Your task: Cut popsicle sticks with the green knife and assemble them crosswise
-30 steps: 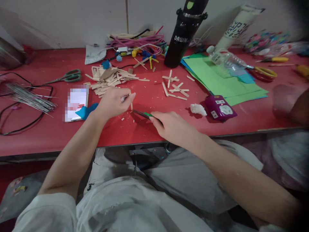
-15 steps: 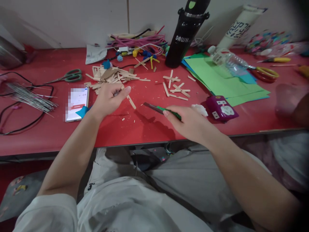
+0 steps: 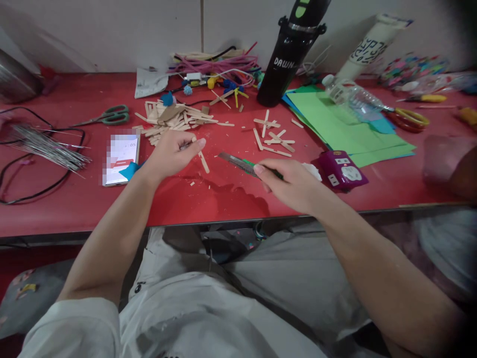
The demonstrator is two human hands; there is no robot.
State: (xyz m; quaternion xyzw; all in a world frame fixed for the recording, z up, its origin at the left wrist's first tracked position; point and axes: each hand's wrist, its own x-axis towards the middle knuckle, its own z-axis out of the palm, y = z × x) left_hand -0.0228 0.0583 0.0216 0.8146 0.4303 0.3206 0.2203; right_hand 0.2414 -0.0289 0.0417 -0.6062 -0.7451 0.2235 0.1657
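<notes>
My left hand [image 3: 175,153] is closed on a wooden craft stick [image 3: 203,162], which points down and to the right from between thumb and fingers. In my right hand [image 3: 285,180] is a green and black utility knife [image 3: 238,162], its blade pointing left. A gap separates the blade from the stick. Behind my left hand lies a heap of craft sticks [image 3: 186,117]. Several more sticks [image 3: 278,140], some crossed, rest beyond my right hand. Tiny wood chips dot the red table below the held stick.
Left of my left arm are a phone [image 3: 121,159] with a blue paper star on it, green scissors [image 3: 114,115] and a bundle of wires [image 3: 55,151]. At the right stand a purple power adapter [image 3: 342,171], green paper sheets [image 3: 346,124] and a black bottle [image 3: 281,64].
The utility knife has turned slightly in my right hand, so its flat side shows more. My left hand keeps its hold on the stick. The view has shifted a little.
</notes>
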